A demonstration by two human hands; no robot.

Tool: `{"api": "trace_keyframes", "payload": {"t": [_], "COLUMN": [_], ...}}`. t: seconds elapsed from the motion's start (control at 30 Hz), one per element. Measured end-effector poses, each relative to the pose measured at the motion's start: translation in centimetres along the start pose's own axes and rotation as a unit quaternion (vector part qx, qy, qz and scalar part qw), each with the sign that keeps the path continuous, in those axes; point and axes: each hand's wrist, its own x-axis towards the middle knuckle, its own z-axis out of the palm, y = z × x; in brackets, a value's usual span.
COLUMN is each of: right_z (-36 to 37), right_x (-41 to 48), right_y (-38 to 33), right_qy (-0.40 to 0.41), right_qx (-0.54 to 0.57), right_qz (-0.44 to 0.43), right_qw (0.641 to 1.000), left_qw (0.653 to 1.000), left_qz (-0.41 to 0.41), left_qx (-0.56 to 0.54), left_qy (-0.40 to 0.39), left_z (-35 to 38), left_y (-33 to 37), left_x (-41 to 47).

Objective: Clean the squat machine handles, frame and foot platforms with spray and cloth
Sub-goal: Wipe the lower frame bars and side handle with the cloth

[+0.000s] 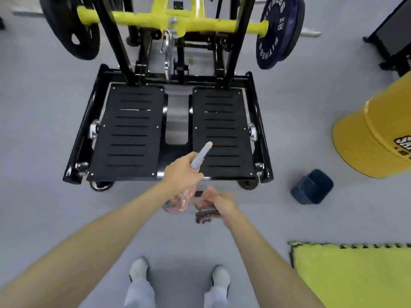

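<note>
The squat machine stands ahead of me on the grey floor. It has two black slotted foot platforms, the left foot platform (129, 132) and the right foot platform (222, 130), a black base frame (82, 134) and a yellow crossbar (142, 18). My left hand (182, 172) grips a pinkish clear spray bottle (178, 202) by its neck. Its grey nozzle (201, 155) points over the right platform's near edge. My right hand (220, 202) holds a dark patterned cloth (204, 213) just below and right of the bottle, in front of the machine.
A black weight plate (69, 30) hangs at the bar's left end, a dark blue one (278, 32) at the right. A yellow barrel (375, 134), a small dark blue box (311, 186) and a yellow mat (355, 276) lie to my right. My feet stand on grey floor.
</note>
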Motion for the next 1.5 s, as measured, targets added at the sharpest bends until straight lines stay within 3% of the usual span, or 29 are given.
{"api": "trace_keyframes", "payload": {"t": [0.33, 0.47, 0.63, 1.0, 1.4, 1.5], "right_z": [1.3, 2.0, 2.3, 3.6, 4.2, 3.6], "right_x": [14.4, 23.7, 32.6, 44.0, 41.2, 41.2], "right_y": [11.4, 16.2, 20.1, 22.9, 22.1, 23.5], "right_qy": [0.005, 0.027, -0.004, -0.033, -0.012, -0.019], "right_qx": [-0.038, -0.143, -0.334, -0.442, -0.636, -0.706], "right_qz": [0.021, 0.011, -0.025, -0.093, -0.085, -0.079], "right_qw": [0.999, 0.989, 0.942, 0.892, 0.767, 0.703], "left_qw": [0.994, 0.994, 0.997, 0.992, 0.99, 0.99], "left_qz": [-0.069, -0.077, -0.018, 0.118, 0.102, 0.084], "left_qx": [0.082, 0.074, 0.072, 0.035, 0.083, 0.101], "left_qy": [0.007, 0.012, -0.024, 0.025, 0.051, 0.054], "left_z": [14.4, 19.8, 26.2, 34.2, 36.3, 36.8], "left_y": [-17.1, -25.1, -32.4, -37.4, -36.2, -36.5], "left_x": [3.4, 7.2, 11.7, 17.2, 16.7, 17.1]}}
